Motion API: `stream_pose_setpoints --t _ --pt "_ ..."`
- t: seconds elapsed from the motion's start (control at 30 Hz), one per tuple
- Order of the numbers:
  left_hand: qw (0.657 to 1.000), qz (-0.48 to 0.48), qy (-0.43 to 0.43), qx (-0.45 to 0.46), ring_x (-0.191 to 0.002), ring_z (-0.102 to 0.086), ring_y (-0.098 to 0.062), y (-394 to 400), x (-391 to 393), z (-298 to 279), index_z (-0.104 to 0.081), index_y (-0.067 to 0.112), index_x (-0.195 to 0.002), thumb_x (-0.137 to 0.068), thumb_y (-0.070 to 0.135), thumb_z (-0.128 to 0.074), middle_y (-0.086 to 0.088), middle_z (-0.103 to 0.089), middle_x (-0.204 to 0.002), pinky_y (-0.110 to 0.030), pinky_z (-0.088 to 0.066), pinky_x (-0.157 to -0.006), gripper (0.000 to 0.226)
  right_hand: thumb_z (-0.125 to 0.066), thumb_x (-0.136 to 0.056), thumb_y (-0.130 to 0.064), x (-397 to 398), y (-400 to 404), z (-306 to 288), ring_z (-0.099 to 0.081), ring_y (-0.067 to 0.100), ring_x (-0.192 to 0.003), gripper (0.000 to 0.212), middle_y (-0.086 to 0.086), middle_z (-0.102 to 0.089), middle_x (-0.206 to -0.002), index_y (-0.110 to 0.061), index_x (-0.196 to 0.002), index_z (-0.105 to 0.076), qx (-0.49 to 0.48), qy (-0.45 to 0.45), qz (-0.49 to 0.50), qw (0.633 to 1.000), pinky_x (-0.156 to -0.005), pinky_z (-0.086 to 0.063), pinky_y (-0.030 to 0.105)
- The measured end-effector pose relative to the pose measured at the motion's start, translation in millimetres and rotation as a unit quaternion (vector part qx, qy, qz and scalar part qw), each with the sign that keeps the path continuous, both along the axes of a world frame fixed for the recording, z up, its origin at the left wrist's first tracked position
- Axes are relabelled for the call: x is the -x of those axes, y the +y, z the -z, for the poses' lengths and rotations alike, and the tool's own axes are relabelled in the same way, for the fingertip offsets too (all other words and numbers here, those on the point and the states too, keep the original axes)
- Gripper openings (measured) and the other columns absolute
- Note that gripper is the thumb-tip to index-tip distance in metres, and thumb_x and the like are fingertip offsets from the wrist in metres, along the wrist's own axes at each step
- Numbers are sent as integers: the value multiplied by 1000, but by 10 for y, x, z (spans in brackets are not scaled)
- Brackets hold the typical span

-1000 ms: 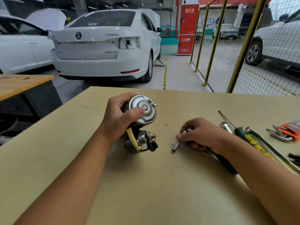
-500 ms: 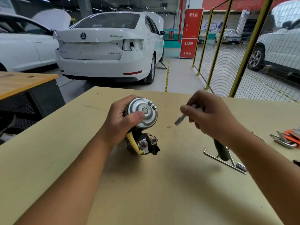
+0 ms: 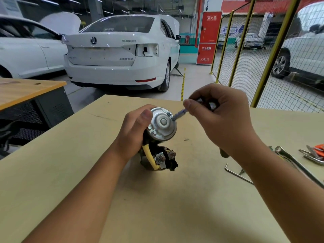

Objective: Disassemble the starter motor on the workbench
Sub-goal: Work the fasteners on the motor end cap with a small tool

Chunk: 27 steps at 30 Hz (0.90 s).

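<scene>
The starter motor [image 3: 162,126] stands on end on the tan workbench [image 3: 157,199], its round silver end cap facing me. Below the cap a yellow cable and a black solenoid with terminal studs [image 3: 164,159] show. My left hand [image 3: 135,132] grips the motor body, thumb on the cap's upper left rim. My right hand [image 3: 219,116] pinches a small silver socket driver [image 3: 179,114], whose tip sits on a bolt at the cap's upper right edge. The driver's handle is hidden inside my fingers.
An L-shaped hex key [image 3: 236,174] lies right of the motor. A long wrench [image 3: 294,163] and an orange-holder key set [image 3: 315,153] sit at the right edge. White cars, a yellow mesh fence and another bench stand beyond the table.
My right hand picked the small driver off the bench, lifted it and brought its tip to the bolt on the cap. My left hand kept its grip on the motor.
</scene>
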<state>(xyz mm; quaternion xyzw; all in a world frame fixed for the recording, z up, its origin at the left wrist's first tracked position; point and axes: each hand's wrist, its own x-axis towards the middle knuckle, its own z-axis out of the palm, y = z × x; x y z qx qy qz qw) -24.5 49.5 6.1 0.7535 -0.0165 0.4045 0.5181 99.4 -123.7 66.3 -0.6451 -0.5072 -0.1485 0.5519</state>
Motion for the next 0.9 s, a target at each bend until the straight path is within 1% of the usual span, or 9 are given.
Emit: stream_pose_setpoints --t 0.2,0.27,0.37,0.47,0.53,0.63,0.73,0.8,0.9 --pt "1000 4 7 18 -91 -70 -18 4 10 1 -73 18 -109 -93 77 -49 -1 -74 -97 -29 -54 -80 65 -81 -84 -22 -9 -38 -176 -61 1 -66 7 -19 -66 -75 -20 -88 -76 88 -98 -9 991 -60 -40 8" --pt "1000 -2 18 24 -91 -70 -20 8 1 11 -73 17 -109 -96 69 -50 -3 -74 -97 -31 -55 -80 58 -80 -86 -19 7 -48 -215 -59 2 -65 6 -15 -67 -75 -17 -90 -76 112 -158 -11 981 -61 -40 9" --pt "999 -9 30 26 -90 -71 -19 16 -10 15 -73 16 -108 -97 55 -43 -4 -75 -96 -30 -56 -79 50 -77 -88 -14 -16 -70 -260 -61 11 -69 9 -8 -70 -83 -14 -97 -75 145 -236 -17 961 -66 -47 22" --pt "999 -15 30 17 -89 -70 -19 23 -15 23 -72 10 -108 -97 53 -43 -4 -74 -95 -29 -54 -79 53 -76 -89 -15 -61 -94 -265 -64 12 -76 18 -8 -71 -90 -17 -107 -73 150 -207 -14 967 -69 -52 25" --pt "999 -25 30 9 -88 -69 -20 28 -28 23 -72 7 -107 -96 53 -43 -7 -73 -94 -32 -54 -79 56 -76 -89 -18 -57 -88 -224 -65 9 -77 20 -10 -69 -88 -19 -109 -73 140 -174 0 975 -70 -51 20" --pt "999 -33 31 6 -86 -69 -20 23 -53 17 -73 11 -104 -96 54 -44 -6 -74 -92 -33 -53 -77 53 -73 -92 -22 -19 -18 -145 -62 -1 -68 8 -18 -63 -74 -15 -95 -75 116 -124 12 985 -62 -40 8" --pt "998 -42 35 1 -85 -69 -28 35 -70 42 -73 11 -102 -97 56 -44 -9 -73 -90 -40 -52 -76 54 -71 -94 -24 2 44 -62 -57 -5 -64 11 -21 -57 -66 -14 -90 -75 119 -100 24 988 -59 -36 7" --pt "998 -46 34 -7 -87 -69 -34 57 -85 48 -73 10 -103 -98 57 -44 -10 -73 -91 -45 -54 -77 56 -71 -93 -21 5 43 -63 -59 -2 -67 6 -14 -62 -70 -17 -95 -74 120 -107 25 987 -60 -37 9" --pt "998 -50 36 -12 -88 -70 -34 63 -82 52 -74 11 -104 -98 58 -43 -9 -74 -92 -50 -56 -78 56 -72 -91 -17 -16 -4 -118 -60 2 -72 11 -12 -67 -83 -22 -101 -72 150 -132 8 980 -64 -40 8"
